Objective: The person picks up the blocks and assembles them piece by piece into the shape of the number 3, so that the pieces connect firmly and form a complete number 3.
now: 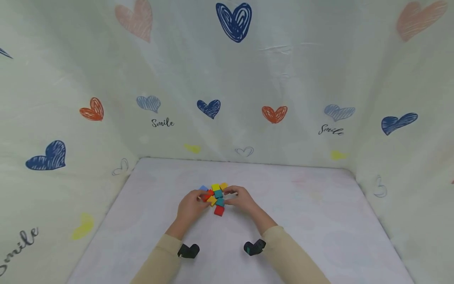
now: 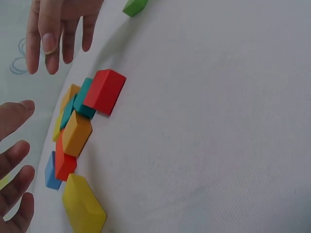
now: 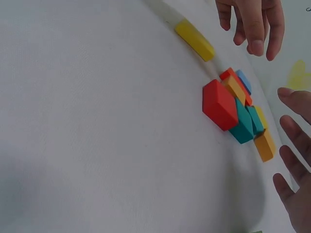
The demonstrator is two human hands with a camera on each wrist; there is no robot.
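Several small coloured blocks lie in a tight cluster on the table. It includes a red block [image 1: 219, 210] at the near end, teal blocks [image 1: 220, 202], orange-yellow ones [image 1: 212, 200], another red block [image 2: 64, 160] and a blue block [image 2: 51, 171]. My left hand [image 1: 191, 206] hovers at the cluster's left side, fingers loosely bent. On the opposite side is my right hand [image 1: 242, 198], fingers apart. Both wrist views show nothing held. A separate yellow block [image 2: 83, 205] lies near the left hand; a green block [image 2: 134, 6] lies toward the right hand. Both are hidden in the head view.
A white cloth-covered table [image 1: 301, 221] spreads around the blocks. Heart-printed sheeting [image 1: 248, 79] rises behind the table and at both sides. Dark wrist-worn devices [image 1: 188, 251] sit at the sleeves.
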